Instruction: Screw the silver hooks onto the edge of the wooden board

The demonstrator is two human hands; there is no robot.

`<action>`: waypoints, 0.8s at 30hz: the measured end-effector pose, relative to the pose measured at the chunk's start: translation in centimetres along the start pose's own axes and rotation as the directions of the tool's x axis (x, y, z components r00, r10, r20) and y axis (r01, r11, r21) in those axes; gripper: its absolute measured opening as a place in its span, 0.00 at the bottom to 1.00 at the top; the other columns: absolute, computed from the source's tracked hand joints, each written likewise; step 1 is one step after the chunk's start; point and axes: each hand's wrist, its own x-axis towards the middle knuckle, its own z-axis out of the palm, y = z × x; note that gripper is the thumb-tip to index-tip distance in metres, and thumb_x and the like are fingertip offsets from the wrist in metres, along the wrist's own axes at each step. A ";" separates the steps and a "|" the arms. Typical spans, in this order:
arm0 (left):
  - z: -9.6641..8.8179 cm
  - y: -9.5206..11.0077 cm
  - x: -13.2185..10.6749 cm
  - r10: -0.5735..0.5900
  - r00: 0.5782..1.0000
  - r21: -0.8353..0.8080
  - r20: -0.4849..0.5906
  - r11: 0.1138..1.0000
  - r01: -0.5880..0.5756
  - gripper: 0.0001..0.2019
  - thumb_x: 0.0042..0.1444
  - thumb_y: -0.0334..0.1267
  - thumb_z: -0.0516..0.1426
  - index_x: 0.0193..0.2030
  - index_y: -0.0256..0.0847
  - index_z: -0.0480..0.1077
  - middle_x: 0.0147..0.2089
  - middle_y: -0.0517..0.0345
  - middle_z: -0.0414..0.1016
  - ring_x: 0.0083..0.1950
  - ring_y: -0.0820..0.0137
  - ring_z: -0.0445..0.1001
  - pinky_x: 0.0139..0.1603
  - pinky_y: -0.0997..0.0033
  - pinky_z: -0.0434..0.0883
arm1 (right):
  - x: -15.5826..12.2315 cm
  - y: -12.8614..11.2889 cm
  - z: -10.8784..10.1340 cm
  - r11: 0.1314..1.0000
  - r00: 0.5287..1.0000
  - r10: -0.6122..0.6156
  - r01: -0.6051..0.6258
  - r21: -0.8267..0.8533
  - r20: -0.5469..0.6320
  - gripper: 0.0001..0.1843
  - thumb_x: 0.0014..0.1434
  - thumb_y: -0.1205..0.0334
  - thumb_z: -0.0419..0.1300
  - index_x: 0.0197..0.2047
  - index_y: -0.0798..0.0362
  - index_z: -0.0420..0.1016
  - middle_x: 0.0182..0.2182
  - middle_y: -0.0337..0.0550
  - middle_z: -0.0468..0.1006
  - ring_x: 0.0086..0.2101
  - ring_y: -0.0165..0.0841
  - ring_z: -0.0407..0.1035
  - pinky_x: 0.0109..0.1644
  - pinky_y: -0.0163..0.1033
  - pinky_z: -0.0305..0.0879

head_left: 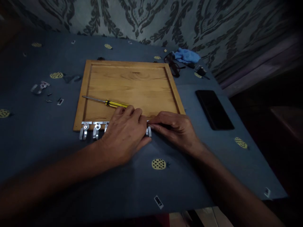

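Observation:
A shallow-framed wooden board [132,85] lies flat on the table, with a row of metal hooks [96,130] along its near edge. My left hand [126,135] covers the middle of that row, fingers bent over the edge. Its thumb and index finger close around the rightmost visible metal hook [148,131]. Just right of it, the thumb and fingertips of my right hand [177,129] pinch together at the board's edge; whatever they hold is too small to make out. A yellow-and-black screwdriver [115,104] rests on the board, its handle end reaching my left knuckles.
On the left lie a loose metal hook [40,87] and several small screws [48,101]. A black phone [214,109] is at the right. Glasses [174,66] and a blue cloth [187,55] sit behind the board's right corner. The patterned blue tablecloth [94,189] meets a patterned wall.

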 end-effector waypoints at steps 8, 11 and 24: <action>-0.1 0.0 0.0 -0.008 0.999 -0.016 0.037 1.000 0.009 0.16 0.64 0.47 0.62 0.46 0.33 0.76 0.46 0.43 0.76 0.55 0.48 0.74 0.56 0.47 0.71 | -0.1 -0.2 0.3 1.000 0.999 0.026 -0.026 -0.006 -0.036 0.09 0.69 0.58 0.62 0.38 0.51 0.81 0.31 0.41 0.82 0.32 0.31 0.77 0.37 0.35 0.71; -0.1 0.0 0.0 -0.006 1.000 -0.013 0.020 1.000 0.006 0.16 0.64 0.48 0.62 0.45 0.33 0.76 0.46 0.43 0.77 0.55 0.48 0.74 0.56 0.47 0.71 | -0.1 -0.2 0.4 0.999 0.998 0.041 -0.042 -0.023 -0.049 0.11 0.68 0.58 0.63 0.35 0.52 0.80 0.29 0.41 0.82 0.31 0.31 0.76 0.37 0.35 0.71; -0.3 0.0 0.2 0.002 1.000 0.015 0.022 1.000 -0.002 0.16 0.64 0.48 0.62 0.45 0.35 0.76 0.45 0.45 0.77 0.53 0.51 0.74 0.53 0.51 0.71 | -0.1 0.2 0.2 1.000 1.000 -0.010 0.011 0.025 -0.021 0.05 0.67 0.64 0.63 0.40 0.51 0.82 0.33 0.40 0.82 0.33 0.30 0.76 0.39 0.35 0.71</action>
